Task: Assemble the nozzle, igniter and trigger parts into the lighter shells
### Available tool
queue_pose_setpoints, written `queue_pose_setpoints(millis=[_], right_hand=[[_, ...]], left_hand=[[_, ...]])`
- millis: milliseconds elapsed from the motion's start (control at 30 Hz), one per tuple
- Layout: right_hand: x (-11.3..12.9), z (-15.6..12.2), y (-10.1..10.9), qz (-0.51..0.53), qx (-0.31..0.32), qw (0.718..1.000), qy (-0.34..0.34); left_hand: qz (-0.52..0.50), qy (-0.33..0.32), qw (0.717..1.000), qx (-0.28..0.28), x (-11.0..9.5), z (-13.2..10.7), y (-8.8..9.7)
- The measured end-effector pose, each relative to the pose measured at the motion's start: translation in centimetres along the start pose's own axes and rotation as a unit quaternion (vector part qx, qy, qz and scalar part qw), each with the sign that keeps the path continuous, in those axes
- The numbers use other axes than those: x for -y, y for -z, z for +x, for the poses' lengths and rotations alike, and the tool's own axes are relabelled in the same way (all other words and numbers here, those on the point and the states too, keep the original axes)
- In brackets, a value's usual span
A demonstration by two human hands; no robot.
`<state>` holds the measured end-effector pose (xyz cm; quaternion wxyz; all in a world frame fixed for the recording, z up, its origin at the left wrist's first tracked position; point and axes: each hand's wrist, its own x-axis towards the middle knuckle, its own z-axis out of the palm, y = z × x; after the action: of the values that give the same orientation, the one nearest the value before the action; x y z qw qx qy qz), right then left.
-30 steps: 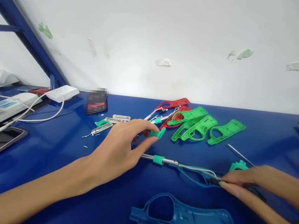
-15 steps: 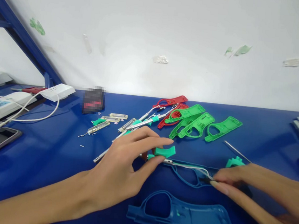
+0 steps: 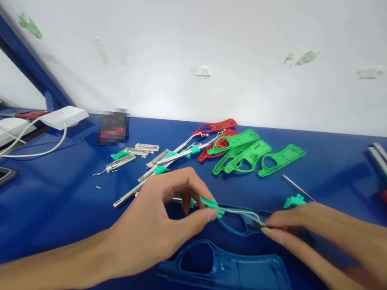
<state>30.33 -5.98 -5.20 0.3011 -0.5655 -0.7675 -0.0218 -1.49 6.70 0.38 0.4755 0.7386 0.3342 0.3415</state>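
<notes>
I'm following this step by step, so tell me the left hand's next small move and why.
Probably ease the small teal piece down toward the farther blue shell: the left hand pinches it near that shell's loop, and the right hand holds the black part beside the white wires.

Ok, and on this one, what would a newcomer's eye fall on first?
Probably the bright green shells, lying at the back of the blue table beside the red shells. Next, the left hand at the middle, pinching a small green piece, and the right hand, its fingertips at a black part. A translucent blue shell lies in front of them.
</notes>
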Motion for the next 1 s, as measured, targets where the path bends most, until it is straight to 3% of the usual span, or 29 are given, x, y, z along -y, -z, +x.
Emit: queue_pose_setpoints(millis=[100,200,467,667,800,1000], right_hand=[[1.1,1.2,0.5,0.040,-0.021,0.999,-0.011],[1.4,2.5,1.1,0.068,-0.022,0.997,0.021],[2.1,3.5,1.5,0.072,0.019,0.997,0.020],[1.6,0.8,0.6,0.047,0.027,0.997,-0.059],[1.3,-1.4,0.0,0.017,0.012,0.998,-0.064],[1.5,0.4,0.6,0.023,0.016,0.998,-0.058]], left_hand=[[-0.013,0.031,0.999,0.014,0.1,0.0,-0.8],[0.002,0.041,0.999,0.033,0.0,0.4,-1.6],[0.058,0.013,0.997,0.053,0.2,0.6,-2.8],[0.089,-0.057,0.993,0.045,0.9,0.1,-2.8],[0.141,-0.125,0.981,0.038,1.1,0.1,-2.8],[0.264,-0.240,0.933,0.050,1.7,-0.5,-2.1]])
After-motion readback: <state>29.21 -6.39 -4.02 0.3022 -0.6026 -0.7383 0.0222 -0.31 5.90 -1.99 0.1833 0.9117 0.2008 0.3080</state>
